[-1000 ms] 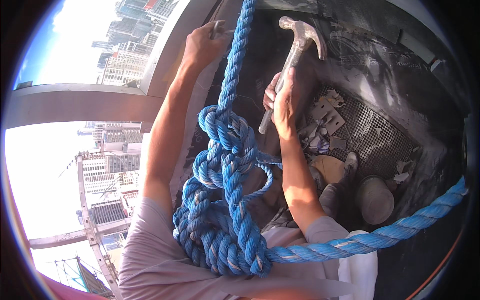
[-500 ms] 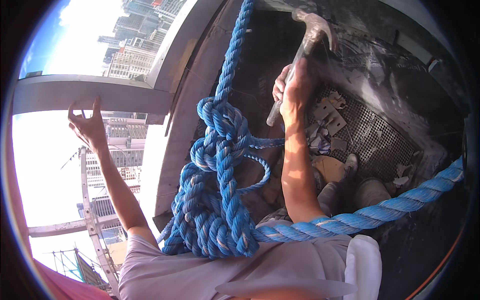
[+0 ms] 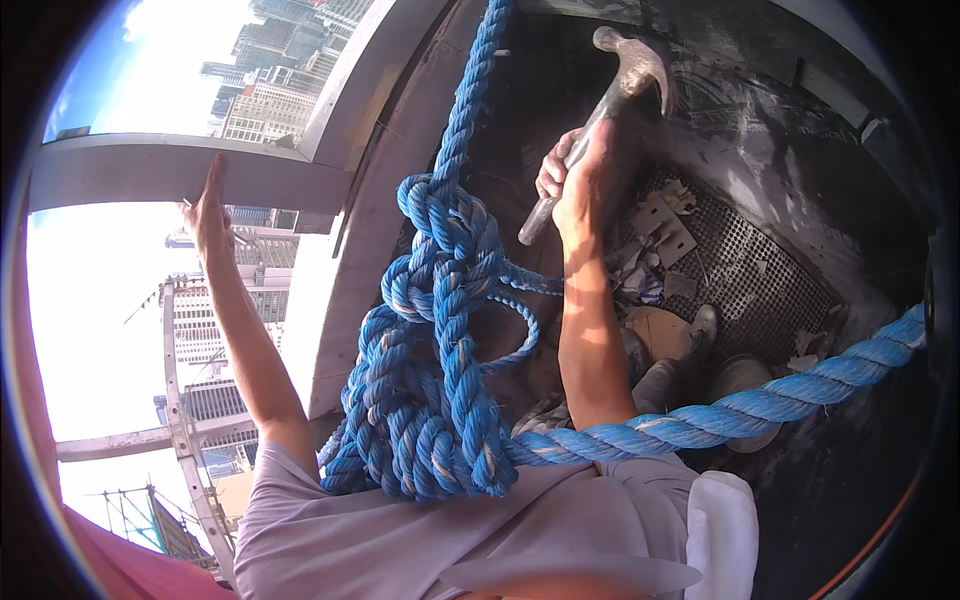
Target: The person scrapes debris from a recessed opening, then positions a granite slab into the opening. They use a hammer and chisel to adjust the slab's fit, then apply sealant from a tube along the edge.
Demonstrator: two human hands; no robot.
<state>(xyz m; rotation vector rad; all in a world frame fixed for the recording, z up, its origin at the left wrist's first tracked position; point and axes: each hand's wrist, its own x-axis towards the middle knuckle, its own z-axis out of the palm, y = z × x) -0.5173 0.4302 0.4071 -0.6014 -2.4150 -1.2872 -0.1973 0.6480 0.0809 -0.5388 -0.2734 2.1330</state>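
My right hand point(image 3: 575, 180) is wrapped round the handle of a claw hammer point(image 3: 640, 72), its metal head raised at the top and the handle's end pointing down left. At far left, my left hand point(image 3: 208, 218) is at a grey beam point(image 3: 120, 175), one finger stretched up against its face. The other fingers are curled in, and a small thin thing seems to stick out of them, too small to name. Between my arms a thick blue rope point(image 3: 430, 330) hangs in large knots in front of my chest.
The rope runs upward and off to the right. Behind the beam lies an open drop with tall buildings point(image 3: 265, 110) and a metal frame point(image 3: 180, 400). A black mesh mat point(image 3: 760, 265) with broken scraps point(image 3: 660, 235) lies beside my shoes point(image 3: 703, 325). A dark, scuffed wall point(image 3: 760, 130) stands at right.
My left hand has shifted right along the beam, its fingers going from spread to mostly curled with one stretched up. The hammer has moved slightly downward and to the right at its head.
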